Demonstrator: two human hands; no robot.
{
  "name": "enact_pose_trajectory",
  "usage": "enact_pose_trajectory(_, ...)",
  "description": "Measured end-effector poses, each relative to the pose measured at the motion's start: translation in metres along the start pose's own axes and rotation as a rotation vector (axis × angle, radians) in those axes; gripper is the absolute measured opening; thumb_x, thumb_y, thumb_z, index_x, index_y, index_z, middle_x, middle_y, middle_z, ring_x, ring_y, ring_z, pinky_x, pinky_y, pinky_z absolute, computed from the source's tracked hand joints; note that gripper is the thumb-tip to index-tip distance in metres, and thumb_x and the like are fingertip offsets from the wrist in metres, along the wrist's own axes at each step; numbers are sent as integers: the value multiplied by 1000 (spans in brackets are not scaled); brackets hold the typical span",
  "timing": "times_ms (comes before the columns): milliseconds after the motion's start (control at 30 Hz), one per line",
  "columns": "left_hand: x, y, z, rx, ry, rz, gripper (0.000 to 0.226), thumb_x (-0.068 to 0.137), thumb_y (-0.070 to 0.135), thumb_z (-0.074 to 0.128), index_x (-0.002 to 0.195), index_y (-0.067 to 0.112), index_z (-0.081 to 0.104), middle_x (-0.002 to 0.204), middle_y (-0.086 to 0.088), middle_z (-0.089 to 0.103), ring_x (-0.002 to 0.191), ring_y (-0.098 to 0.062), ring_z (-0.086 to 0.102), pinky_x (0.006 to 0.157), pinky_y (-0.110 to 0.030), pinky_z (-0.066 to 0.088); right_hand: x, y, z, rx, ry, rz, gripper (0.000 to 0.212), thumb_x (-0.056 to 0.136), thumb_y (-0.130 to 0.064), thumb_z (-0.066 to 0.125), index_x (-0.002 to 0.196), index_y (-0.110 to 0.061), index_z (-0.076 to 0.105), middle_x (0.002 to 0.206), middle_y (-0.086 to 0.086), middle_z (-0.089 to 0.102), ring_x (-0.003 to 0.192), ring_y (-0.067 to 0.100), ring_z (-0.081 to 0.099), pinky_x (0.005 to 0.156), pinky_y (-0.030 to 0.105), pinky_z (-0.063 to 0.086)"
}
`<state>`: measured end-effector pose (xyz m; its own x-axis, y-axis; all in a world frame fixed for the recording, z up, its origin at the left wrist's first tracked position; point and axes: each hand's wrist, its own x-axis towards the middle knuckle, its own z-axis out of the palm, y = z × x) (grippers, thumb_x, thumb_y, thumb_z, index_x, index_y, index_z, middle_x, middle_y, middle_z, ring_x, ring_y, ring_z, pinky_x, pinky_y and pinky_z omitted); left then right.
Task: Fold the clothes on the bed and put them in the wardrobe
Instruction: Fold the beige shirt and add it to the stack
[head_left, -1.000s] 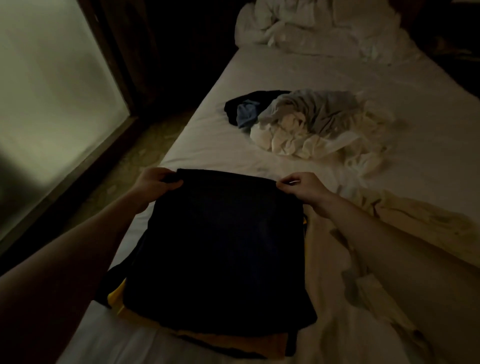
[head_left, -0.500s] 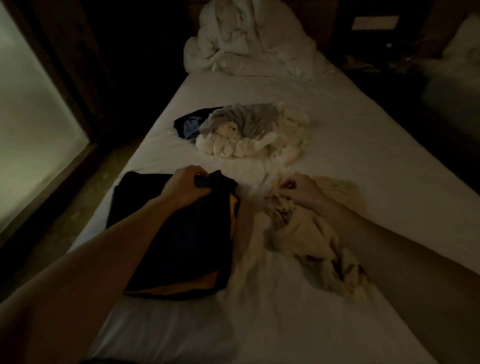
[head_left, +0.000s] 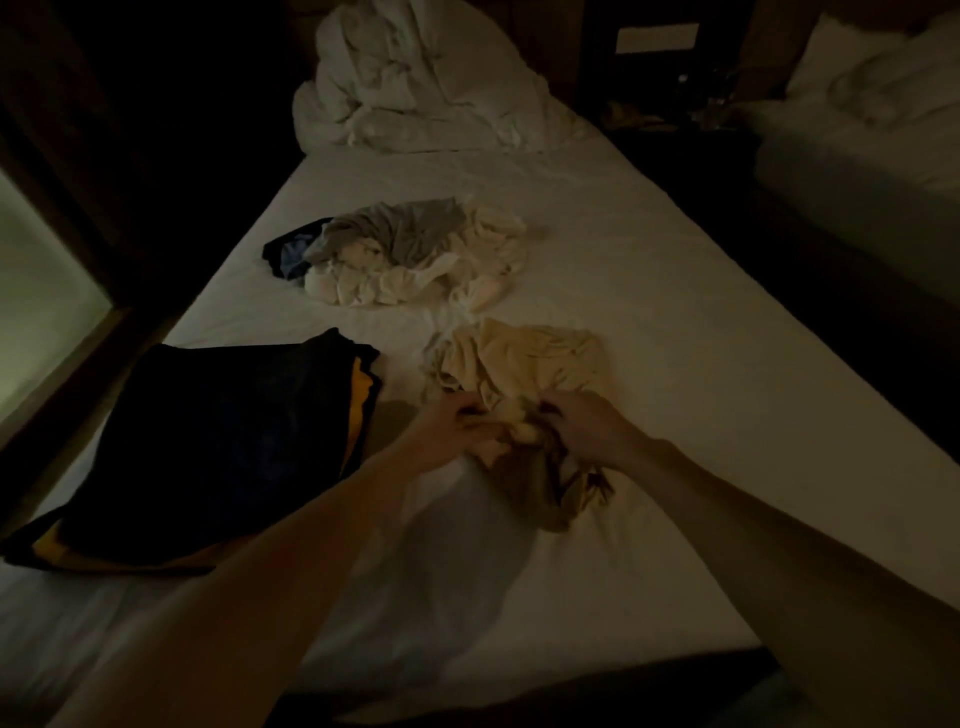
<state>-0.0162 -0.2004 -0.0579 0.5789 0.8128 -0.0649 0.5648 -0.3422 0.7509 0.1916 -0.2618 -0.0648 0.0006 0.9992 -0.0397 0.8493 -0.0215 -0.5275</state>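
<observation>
Both hands meet over the bed (head_left: 649, 270). The left hand (head_left: 452, 431) and right hand (head_left: 582, 428) each pinch the near edge of a crumpled cream garment (head_left: 514, 364), every grip bunching cloth. A folded dark stack (head_left: 218, 447) lies to the left; an unfolded clothes pile (head_left: 405, 254) lies beyond.
</observation>
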Motion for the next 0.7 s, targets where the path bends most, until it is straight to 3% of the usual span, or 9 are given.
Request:
enact_pose_trajectory(67, 2, 12, -8, -198, 44, -49, 22, 89, 24, 69, 74, 12, 57, 64, 8, 49, 56, 5, 48, 59, -12, 37, -2, -3, -12, 211, 148, 75, 19, 101, -23, 45, 95, -11, 59, 96, 7, 63, 89, 22, 57, 68, 27, 40)
enact_pose_trajectory(133, 3, 31, -14, -508, 54, -135, 21, 92, 28, 64, 78, 12, 66, 72, 1, 63, 70, -4, 60, 69, -19, 47, -3, -7, -23, 482, 202, 119, 28, 99, -33, 49, 95, -6, 57, 98, 10, 63, 92, 23, 59, 75, 25, 44)
enact_pose_trajectory(200, 9, 52, -16, -768, 77, -169, 21, 93, 31, 62, 88, 12, 71, 86, -3, 72, 85, -16, 68, 80, -28, 53, -10, -16, -31, 695, 144, 71, 56, 87, -59, 54, 112, -9, 59, 112, 10, 64, 103, 19, 60, 89, 34, 46)
enact_pose_trajectory(267, 16, 73, -17, -908, 160, -167, 24, 92, 34, 63, 91, 10, 70, 87, -5, 73, 86, -18, 70, 80, -32, 56, -22, -21, -34, 641, 73, -16, 69, 78, -69, 60, 130, -24, 53, 124, -8, 61, 112, 7, 57, 96, 28, 45)
enact_pose_trajectory(367, 25, 86, -23, -1004, 246, -186, 35, 91, 43, 60, 86, 9, 67, 84, -8, 69, 80, -18, 67, 76, -33, 56, -28, -24, -40, 470, 106, -136, 51, 84, -42, 72, 129, -31, 49, 114, -23, 54, 98, -10, 52, 85, 7, 40)
enact_pose_trajectory(433, 26, 82, -27, -1046, 161, -172, 55, 83, 60, 56, 100, 9, 68, 99, -12, 69, 91, -23, 67, 82, -35, 54, -24, -24, -47, 474, 261, -160, 29, 90, -22, 67, 118, -26, 60, 108, -13, 63, 96, 0, 59, 86, 16, 45)
enact_pose_trajectory(500, 24, 70, -28, -1053, 36, -176, 69, 76, 74, 50, 109, 16, 68, 102, -7, 68, 92, -22, 64, 78, -33, 51, -20, -27, -58, 663, 356, -72, 19, 93, -11, 60, 105, -22, 68, 103, -3, 70, 97, 13, 65, 91, 31, 49)
enact_pose_trajectory(567, 19, 56, -27, -963, -11, -309, 59, 84, 74, 42, 101, 23, 68, 79, 0, 62, 67, -16, 53, 58, -27, 41, -18, -32, -69, 942, 380, 26, 17, 95, -8, 56, 95, -19, 69, 88, -4, 73, 85, 11, 69, 82, 28, 53)
enact_pose_trajectory(700, 1, 26, -11, -255, -141, -380, 19, 96, 23, 53, 115, 25, 54, 78, -3, 57, 50, -11, 46, 40, -19, 34, -27, -39, -90, 1187, 409, 94, 23, 97, -18, 50, 88, -11, 69, 73, -3, 74, 70, 10, 70, 72, 27, 52)
